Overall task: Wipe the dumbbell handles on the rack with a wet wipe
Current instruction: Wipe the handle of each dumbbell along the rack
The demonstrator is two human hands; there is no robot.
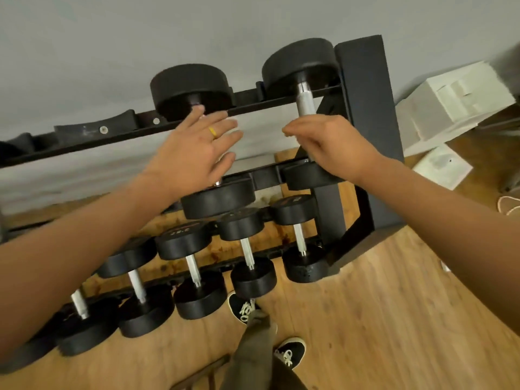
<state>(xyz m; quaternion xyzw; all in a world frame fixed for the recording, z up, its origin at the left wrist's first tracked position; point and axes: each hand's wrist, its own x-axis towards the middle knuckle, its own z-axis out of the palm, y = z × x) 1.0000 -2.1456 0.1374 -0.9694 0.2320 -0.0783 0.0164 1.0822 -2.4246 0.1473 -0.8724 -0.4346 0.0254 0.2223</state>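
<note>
steel handle of the right top-row dumbbell, probably rigid and heavy: right hand is curling over its middle, grasp unclear; left hand is hovering, fingers straight.

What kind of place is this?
Probably a small gym or home workout room: a black metal rack holds round black dumbbells with steel handles on a wooden plank floor.

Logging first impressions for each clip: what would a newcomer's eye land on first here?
Two bare arms reach to the rack's top tier: the left hand, wearing a yellow ring, spreads over the left dumbbell, and the right hand curls round the silver handle. Below sits a row of smaller dumbbells.
</note>
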